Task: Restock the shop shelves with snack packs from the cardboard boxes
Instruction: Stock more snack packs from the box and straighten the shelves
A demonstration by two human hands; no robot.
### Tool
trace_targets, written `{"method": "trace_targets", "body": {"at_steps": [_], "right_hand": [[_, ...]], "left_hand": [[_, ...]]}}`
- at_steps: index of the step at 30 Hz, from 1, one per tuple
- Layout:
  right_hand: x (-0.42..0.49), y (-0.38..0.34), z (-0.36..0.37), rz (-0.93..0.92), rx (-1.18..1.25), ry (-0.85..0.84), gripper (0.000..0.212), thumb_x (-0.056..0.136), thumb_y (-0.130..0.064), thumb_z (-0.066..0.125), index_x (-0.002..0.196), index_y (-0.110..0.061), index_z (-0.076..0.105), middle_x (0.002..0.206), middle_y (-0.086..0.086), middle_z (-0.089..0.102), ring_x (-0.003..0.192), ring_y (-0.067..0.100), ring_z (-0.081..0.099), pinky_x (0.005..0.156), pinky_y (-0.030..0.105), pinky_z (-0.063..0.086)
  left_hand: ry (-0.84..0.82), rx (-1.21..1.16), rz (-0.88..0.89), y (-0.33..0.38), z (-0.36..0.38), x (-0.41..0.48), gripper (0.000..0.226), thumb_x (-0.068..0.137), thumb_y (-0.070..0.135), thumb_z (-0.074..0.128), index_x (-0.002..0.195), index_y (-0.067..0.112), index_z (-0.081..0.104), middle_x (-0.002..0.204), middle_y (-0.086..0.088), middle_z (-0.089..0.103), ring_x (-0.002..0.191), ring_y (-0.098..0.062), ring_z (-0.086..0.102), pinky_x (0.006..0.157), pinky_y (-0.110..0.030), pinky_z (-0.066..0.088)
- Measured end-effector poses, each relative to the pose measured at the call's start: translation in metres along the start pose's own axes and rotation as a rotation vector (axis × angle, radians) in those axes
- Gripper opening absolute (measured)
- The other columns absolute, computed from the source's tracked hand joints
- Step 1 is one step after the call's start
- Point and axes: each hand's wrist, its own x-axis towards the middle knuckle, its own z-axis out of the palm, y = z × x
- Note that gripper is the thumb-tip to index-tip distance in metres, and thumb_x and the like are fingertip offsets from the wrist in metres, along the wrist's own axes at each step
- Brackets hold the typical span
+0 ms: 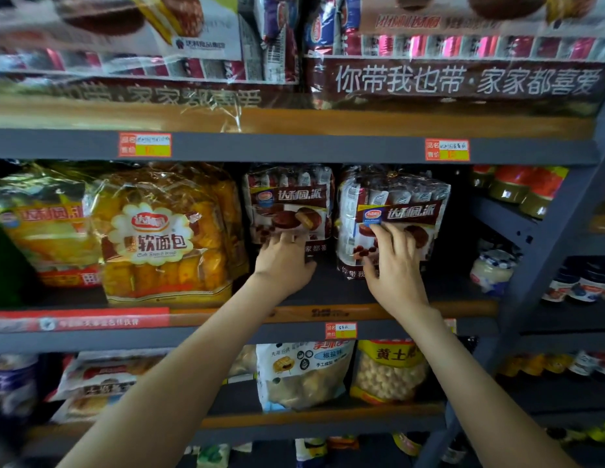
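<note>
Two brown chocolate-pie packs stand upright side by side on the middle shelf [328,292]. My left hand [282,261] lies against the lower front of the left pack [289,201], fingers fairly straight. My right hand [394,265] presses its spread fingers on the front of the right pack [400,211], thumb at the pack's lower left edge. Both arms reach up from below. No cardboard box is in view.
Yellow soft-bread bags [166,231] fill the shelf to the left of the pie packs. Large pie packs [463,45] sit on the shelf above, biscuit bags [301,373] below. Jars [520,187] stand on the adjoining rack at right, behind a grey upright [557,238].
</note>
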Motion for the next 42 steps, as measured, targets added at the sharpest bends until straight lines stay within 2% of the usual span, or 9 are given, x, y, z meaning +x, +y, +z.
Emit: {"method": "trace_targets", "body": {"at_steps": [4,12,19,23,28,31,34,39,42], "right_hand": [[-0.004,-0.041,0.004,-0.047,0.095,-0.032,0.031,0.085,-0.008,0.064,0.115,-0.004,0.060,0.113,0.011,0.059,0.108,0.030,0.052,0.091,0.044,0.046],[-0.013,-0.102,0.016,-0.024,0.214,-0.075,0.020,0.089,-0.008,0.061,0.108,-0.004,0.063,0.103,0.010,0.062,0.101,0.029,0.055,0.087,0.037,0.045],[-0.019,-0.149,0.021,-0.016,0.328,-0.265,0.046,0.095,-0.019,0.055,0.138,-0.007,0.046,0.134,0.010,0.051,0.126,0.026,0.043,0.106,0.038,0.036],[-0.010,-0.180,0.025,-0.191,0.357,-0.364,0.072,0.097,-0.021,0.052,0.154,-0.023,0.009,0.157,0.005,0.022,0.143,0.023,0.021,0.114,0.034,0.025],[-0.002,-0.203,0.035,-0.281,0.380,-0.392,0.079,0.098,-0.015,0.049,0.150,-0.040,-0.004,0.161,0.003,-0.003,0.147,0.025,0.008,0.112,0.036,0.030],[-0.004,-0.203,0.037,-0.250,0.404,-0.431,0.075,0.099,-0.013,0.045,0.150,-0.041,-0.002,0.160,-0.002,-0.016,0.142,0.023,0.028,0.079,0.021,0.051],[-0.003,-0.196,0.039,-0.196,0.391,-0.464,0.074,0.099,-0.013,0.044,0.151,-0.038,-0.003,0.159,-0.003,-0.019,0.111,0.026,0.058,0.049,0.010,0.035],[-0.001,-0.190,0.038,-0.208,0.381,-0.504,0.079,0.099,-0.014,0.045,0.148,-0.045,-0.008,0.158,-0.007,-0.021,0.082,0.014,0.060,0.047,0.018,0.044],[-0.001,-0.193,0.037,-0.267,0.374,-0.468,0.082,0.097,-0.012,0.047,0.147,-0.043,-0.011,0.159,-0.005,-0.019,0.109,0.020,0.059,0.045,0.015,0.038]], "left_hand": [[-0.009,-0.046,-0.012,-0.011,-0.004,-0.020,0.046,0.095,0.043,0.048,0.131,0.014,0.049,0.121,-0.010,0.061,0.109,-0.029,0.059,0.085,-0.037,0.051],[0.051,-0.113,0.012,-0.046,-0.006,-0.057,0.038,0.099,0.035,0.043,0.129,0.014,0.051,0.112,-0.010,0.064,0.097,-0.027,0.063,0.073,-0.034,0.052],[0.924,-0.116,-0.093,-0.100,-0.006,-0.094,0.051,0.087,0.021,0.055,0.137,0.014,0.049,0.138,-0.023,0.037,0.123,-0.039,0.038,0.101,-0.049,0.034],[0.770,-0.071,-0.340,-0.153,-0.009,-0.106,0.083,0.082,0.039,0.068,0.152,0.026,0.025,0.154,-0.030,0.007,0.139,-0.053,0.009,0.102,-0.072,0.022],[0.525,-0.267,-0.214,-0.184,-0.008,-0.105,0.099,0.081,0.027,0.076,0.154,0.029,0.008,0.154,-0.029,-0.017,0.138,-0.058,0.004,0.107,-0.065,0.026],[0.530,-0.236,-0.222,-0.179,-0.005,-0.103,0.099,0.081,0.025,0.076,0.154,0.030,0.008,0.154,-0.028,-0.016,0.138,-0.057,0.008,0.106,-0.061,0.028],[0.524,-0.202,-0.182,-0.172,0.000,-0.098,0.096,0.083,0.021,0.074,0.153,0.033,0.009,0.156,-0.027,-0.014,0.140,-0.054,0.007,0.105,-0.060,0.031],[0.492,-0.221,-0.205,-0.178,0.001,-0.091,0.095,0.084,0.015,0.073,0.153,0.035,0.010,0.157,-0.021,-0.015,0.140,-0.053,0.010,0.102,-0.061,0.035],[0.514,-0.167,-0.234,-0.174,-0.005,-0.094,0.093,0.083,0.013,0.072,0.153,0.032,0.013,0.157,-0.022,-0.012,0.137,-0.054,0.016,0.102,-0.064,0.036]]}}
